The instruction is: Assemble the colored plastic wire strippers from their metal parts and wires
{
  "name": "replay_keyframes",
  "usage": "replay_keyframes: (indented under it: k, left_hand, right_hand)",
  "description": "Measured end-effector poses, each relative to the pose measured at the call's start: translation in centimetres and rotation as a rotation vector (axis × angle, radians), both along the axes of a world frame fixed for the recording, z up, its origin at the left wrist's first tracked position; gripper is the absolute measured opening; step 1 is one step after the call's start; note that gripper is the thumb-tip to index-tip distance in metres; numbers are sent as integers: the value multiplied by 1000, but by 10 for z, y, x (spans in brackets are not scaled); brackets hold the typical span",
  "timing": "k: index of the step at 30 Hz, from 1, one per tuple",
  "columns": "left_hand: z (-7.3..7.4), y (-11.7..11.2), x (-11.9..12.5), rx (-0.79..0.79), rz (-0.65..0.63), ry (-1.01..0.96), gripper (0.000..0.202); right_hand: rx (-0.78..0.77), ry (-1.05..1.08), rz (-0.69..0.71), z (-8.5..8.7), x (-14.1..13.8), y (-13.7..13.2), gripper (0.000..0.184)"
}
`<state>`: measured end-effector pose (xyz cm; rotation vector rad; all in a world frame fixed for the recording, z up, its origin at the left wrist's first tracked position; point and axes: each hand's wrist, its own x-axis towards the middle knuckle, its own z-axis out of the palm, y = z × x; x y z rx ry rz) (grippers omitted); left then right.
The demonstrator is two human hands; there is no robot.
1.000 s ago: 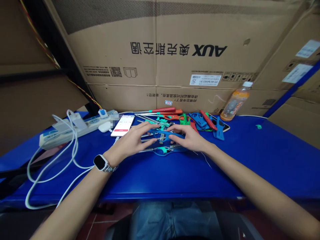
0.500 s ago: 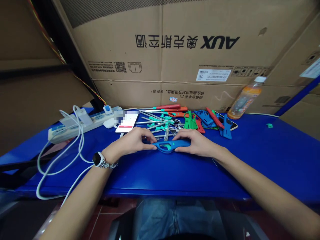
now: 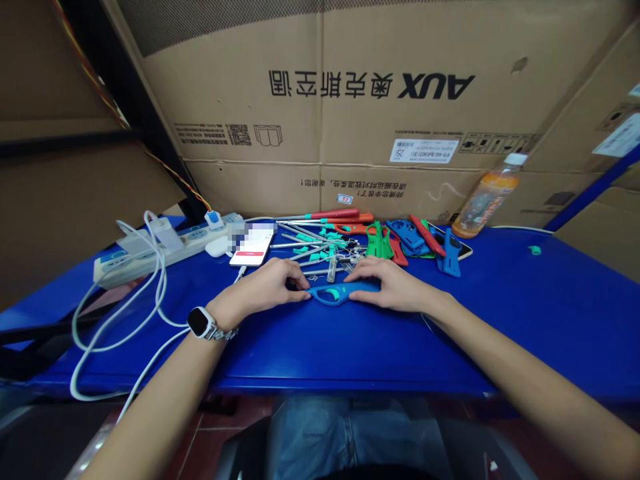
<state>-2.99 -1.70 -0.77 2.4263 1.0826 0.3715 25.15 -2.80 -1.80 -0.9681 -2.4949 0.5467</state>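
A blue utility lighter handle (image 3: pixel 337 293) with a green trigger in its loop lies level just above or on the blue table; I cannot tell which. My left hand (image 3: pixel 277 283) pinches its looped left end between thumb and fingers. At the other end, my right hand (image 3: pixel 390 283) holds the handle body, thumb in front and fingers behind. Right behind the hands sits a pile of metal lighter tubes with green triggers (image 3: pixel 320 250), among clear fuel tanks (image 3: pixel 332 269) and thin wires. Green handle halves (image 3: pixel 380 241) rest behind my right hand.
Red lighters (image 3: pixel 333 214) and blue handle halves (image 3: pixel 451 255) lie toward the back. Phones (image 3: pixel 253 245), a power strip (image 3: pixel 145 257) and loose white cables (image 3: pixel 163 280) are on the table. An orange drink bottle (image 3: pixel 487 200) leans against the cardboard (image 3: pixel 350 120).
Both hands keep hold of the blue lighter handle in nearly the same place. The left fingers shift slightly left along its end, and the camera view moves a little.
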Motion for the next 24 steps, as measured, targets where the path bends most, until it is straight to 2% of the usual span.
replay_keyframes:
  k: [8, 13, 19, 24]
  left_hand:
    - [-2, 1, 1, 6, -31, -4, 19]
    - [-6, 0, 2, -8, 16, -6, 21]
    - [2, -6, 5, -125, 44, -106, 20]
    - [8, -8, 6, -26, 1, -168, 20]
  right_hand:
    - [-47, -69, 19, 5, 1, 5, 28]
    - [-47, -129, -8, 9, -4, 3, 23]
    - [-60, -29, -61, 9, -8, -8, 23]
    - [-5, -10, -136, 10, -7, -15, 22]
